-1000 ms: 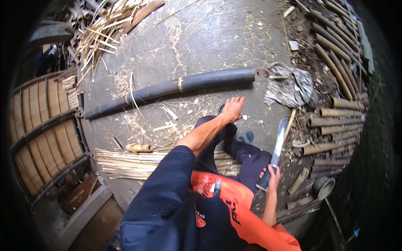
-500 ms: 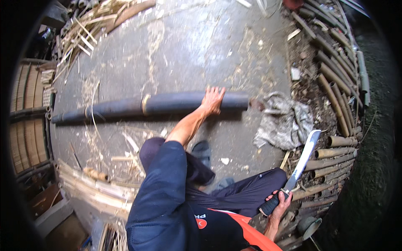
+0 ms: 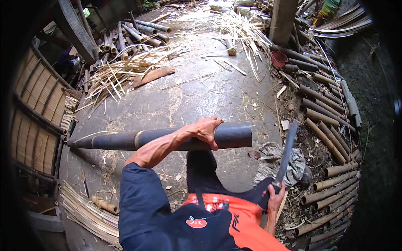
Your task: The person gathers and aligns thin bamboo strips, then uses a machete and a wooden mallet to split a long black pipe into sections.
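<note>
The left hand point(image 3: 206, 129) is wrapped over a long dark bamboo pole point(image 3: 167, 140), gripping it near its cut right end; the pole runs level across in front of the person, above the concrete floor point(image 3: 188, 96). The right hand point(image 3: 274, 201), low at the side, is clenched around the handle of a machete point(image 3: 285, 152), blade pointing up. A crumpled grey cloth point(image 3: 272, 163) lies on the floor just behind the blade, with bamboo poles point(image 3: 326, 134) stacked to the right.

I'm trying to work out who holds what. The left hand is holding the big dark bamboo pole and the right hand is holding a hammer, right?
Not quite. In the head view the right hand holds a long knife, not a hammer. The left hand does hold the big dark bamboo pole.
</note>
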A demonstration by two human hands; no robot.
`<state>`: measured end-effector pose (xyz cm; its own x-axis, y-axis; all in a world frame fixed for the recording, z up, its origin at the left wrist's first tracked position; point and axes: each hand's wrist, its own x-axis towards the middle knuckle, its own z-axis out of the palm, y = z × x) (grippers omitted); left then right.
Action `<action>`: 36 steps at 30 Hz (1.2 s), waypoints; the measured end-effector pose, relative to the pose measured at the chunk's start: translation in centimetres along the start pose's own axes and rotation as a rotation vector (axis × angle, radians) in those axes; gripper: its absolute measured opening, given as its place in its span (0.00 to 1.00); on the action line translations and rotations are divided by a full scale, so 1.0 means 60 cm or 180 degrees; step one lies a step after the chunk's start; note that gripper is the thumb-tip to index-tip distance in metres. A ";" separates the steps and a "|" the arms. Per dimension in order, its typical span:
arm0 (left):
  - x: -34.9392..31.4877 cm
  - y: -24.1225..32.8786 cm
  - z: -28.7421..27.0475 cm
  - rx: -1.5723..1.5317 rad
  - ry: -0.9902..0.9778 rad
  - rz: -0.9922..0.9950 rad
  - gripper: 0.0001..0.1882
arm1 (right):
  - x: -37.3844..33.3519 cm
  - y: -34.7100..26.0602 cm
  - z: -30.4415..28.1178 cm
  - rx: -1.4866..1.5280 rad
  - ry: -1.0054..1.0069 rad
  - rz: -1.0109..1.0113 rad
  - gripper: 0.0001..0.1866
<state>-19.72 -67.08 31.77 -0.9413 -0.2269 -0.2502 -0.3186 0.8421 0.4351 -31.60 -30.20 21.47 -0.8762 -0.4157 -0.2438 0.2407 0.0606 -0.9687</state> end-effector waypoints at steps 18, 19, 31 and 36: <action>0.076 -0.095 0.039 -0.2790 -0.2396 -0.1571 0.34 | 0.071 -0.102 0.166 -0.1360 -0.1402 -0.1845 0.32; 0.110 -0.128 0.075 -0.2678 -0.2441 -0.1144 0.37 | 0.079 -0.094 0.159 -0.1444 -0.1417 -0.1646 0.32; 0.099 -0.107 0.057 -0.2731 -0.2420 -0.1250 0.41 | 0.092 -0.077 0.175 -0.2079 -0.1289 -0.2262 0.33; 0.087 -0.096 0.081 -0.2287 -0.1771 -0.0543 0.41 | 0.094 -0.089 0.191 -0.2869 -0.1314 -0.1883 0.33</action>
<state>-22.27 -70.77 23.76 -0.7452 0.1044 -0.6587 -0.6159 0.2708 0.7398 -33.03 -43.24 25.81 -0.5093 -0.8503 0.1323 -0.6932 0.3142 -0.6487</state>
